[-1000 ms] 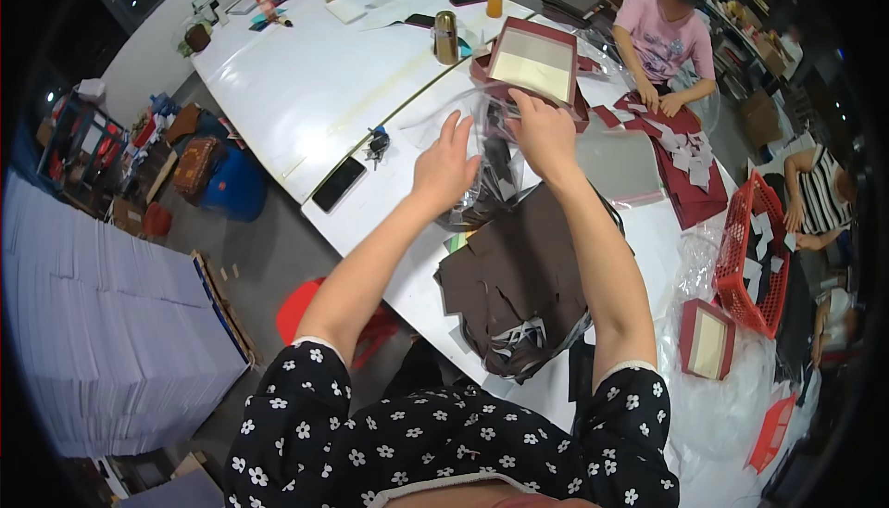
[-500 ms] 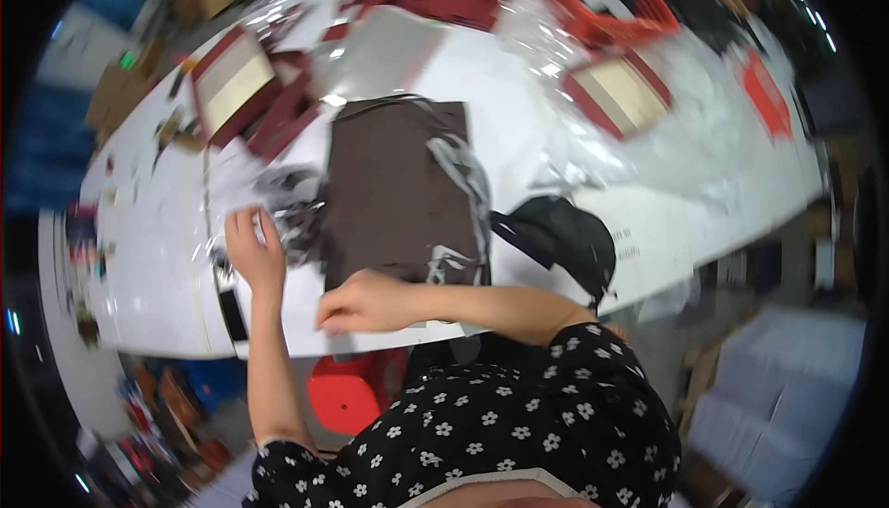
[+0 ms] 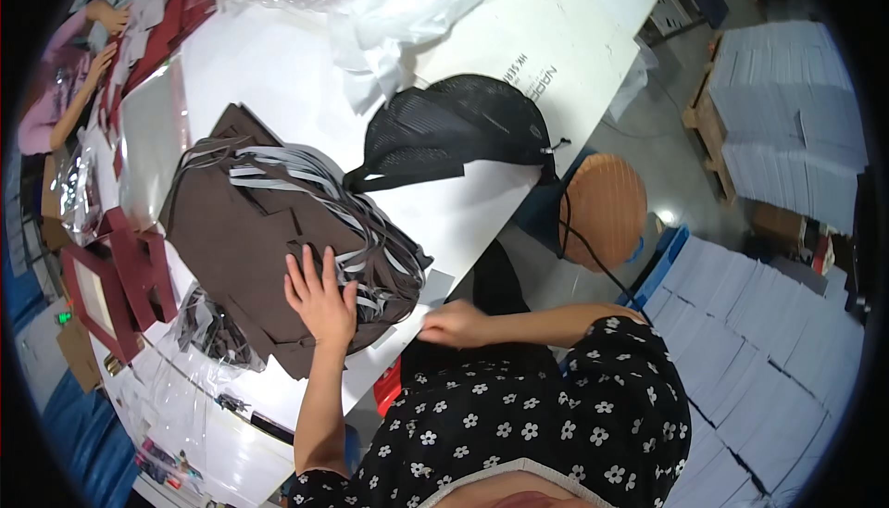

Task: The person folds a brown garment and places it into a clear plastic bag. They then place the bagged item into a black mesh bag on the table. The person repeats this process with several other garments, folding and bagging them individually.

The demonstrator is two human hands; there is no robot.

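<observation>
Here, the left hand (image 3: 321,297) lies flat, fingers spread, on the brown card stack (image 3: 243,230) (grey strips (image 3: 347,221) tangled on top). Right hand (image 3: 456,326) rests at the white table (image 3: 482,202) edge beside the stack; grip unclear. Black mesh bag (image 3: 454,133) beyond the stack.

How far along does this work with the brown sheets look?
Several dark red frames already lie beside the pile. In hand: the left hand presses flat on the stack of brown sheets topped with loose strips; the right hand rests at the table edge. A thick stack remains.
</observation>
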